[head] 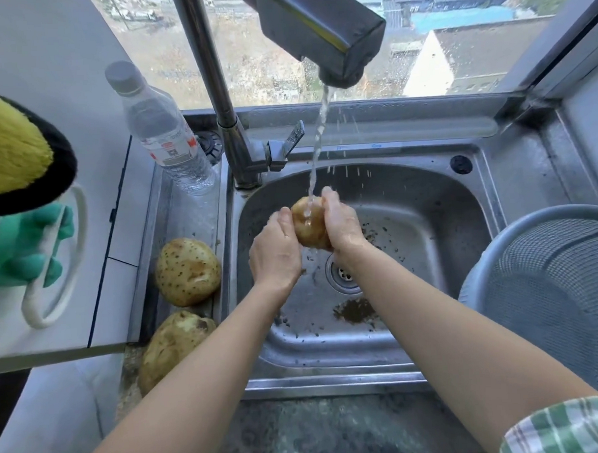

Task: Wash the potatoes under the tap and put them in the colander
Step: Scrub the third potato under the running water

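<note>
A potato (pixel 309 226) is held under the running tap (pixel 330 43) above the sink (pixel 428 227).

It is clasped between the left hand (pixel 275 258) and right hand (pixel 342 224), fingers closed around it. Two unwashed potatoes (pixel 187 271) are seen at 9 o'clock on the desk (pixel 187 217); the colander (pixel 560 283) sits at 3 o'clock.

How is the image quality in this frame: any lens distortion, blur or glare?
Head view: wide-angle bending curves the tap and counter edges; daylight from the window puts soft glare on the sink; the water stream and droplets are motion-streaked; the potato and both hands stay fairly sharp.
</note>
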`<action>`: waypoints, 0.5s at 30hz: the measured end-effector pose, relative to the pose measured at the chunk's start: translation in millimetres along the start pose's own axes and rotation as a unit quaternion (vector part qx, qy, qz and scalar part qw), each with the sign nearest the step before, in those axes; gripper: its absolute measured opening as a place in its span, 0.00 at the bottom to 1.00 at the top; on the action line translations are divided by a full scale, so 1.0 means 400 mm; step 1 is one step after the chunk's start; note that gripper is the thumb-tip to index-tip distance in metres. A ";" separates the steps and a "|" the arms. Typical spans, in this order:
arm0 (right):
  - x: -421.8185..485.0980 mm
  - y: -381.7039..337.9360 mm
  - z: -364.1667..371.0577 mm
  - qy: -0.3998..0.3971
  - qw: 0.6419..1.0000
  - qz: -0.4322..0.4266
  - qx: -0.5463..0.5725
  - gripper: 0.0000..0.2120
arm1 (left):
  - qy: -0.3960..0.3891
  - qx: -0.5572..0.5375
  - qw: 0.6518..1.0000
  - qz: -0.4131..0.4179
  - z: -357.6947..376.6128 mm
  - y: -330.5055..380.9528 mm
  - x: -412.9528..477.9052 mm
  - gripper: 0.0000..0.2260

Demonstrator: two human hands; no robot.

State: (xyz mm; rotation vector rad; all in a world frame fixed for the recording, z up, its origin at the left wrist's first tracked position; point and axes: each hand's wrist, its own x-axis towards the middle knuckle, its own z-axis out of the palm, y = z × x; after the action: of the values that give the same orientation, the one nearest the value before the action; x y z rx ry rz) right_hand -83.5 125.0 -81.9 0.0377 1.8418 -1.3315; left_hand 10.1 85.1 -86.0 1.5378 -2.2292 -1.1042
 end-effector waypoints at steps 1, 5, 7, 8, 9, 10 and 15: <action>0.005 0.000 0.001 0.006 0.998 0.052 0.029 0.19 | -0.011 -0.054 0.998 0.004 0.005 0.001 0.001 0.22; -0.013 0.012 0.011 -0.036 0.989 0.117 0.082 0.25 | -0.112 -0.310 0.944 -0.013 0.008 0.021 -0.006 0.17; -0.024 0.022 0.012 -0.077 0.996 0.037 0.036 0.25 | -0.093 -0.371 0.920 -0.088 0.007 0.018 0.008 0.16; -0.029 0.034 0.015 -0.100 0.995 -0.013 0.006 0.25 | -0.081 -0.395 0.904 -0.145 0.006 0.016 0.019 0.19; -0.030 0.052 0.018 -0.115 0.992 -0.054 -0.017 0.28 | -0.076 -0.407 0.889 -0.197 0.005 0.013 0.030 0.23; -0.029 0.064 0.022 -0.122 0.990 -0.071 -0.024 0.30 | -0.073 -0.403 0.883 -0.228 0.004 0.012 0.037 0.26; -0.015 0.042 0.014 -0.034 0.999 -0.025 -0.013 0.21 | -0.108 -0.407 0.898 -0.128 0.009 0.006 0.001 0.15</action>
State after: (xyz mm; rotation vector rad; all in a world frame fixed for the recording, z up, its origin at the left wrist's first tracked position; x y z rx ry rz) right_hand -68.2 130.3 -91.3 -0.0668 1.8126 -1.3258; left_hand 6.3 86.8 -87.1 1.3606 -1.3346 -2.0229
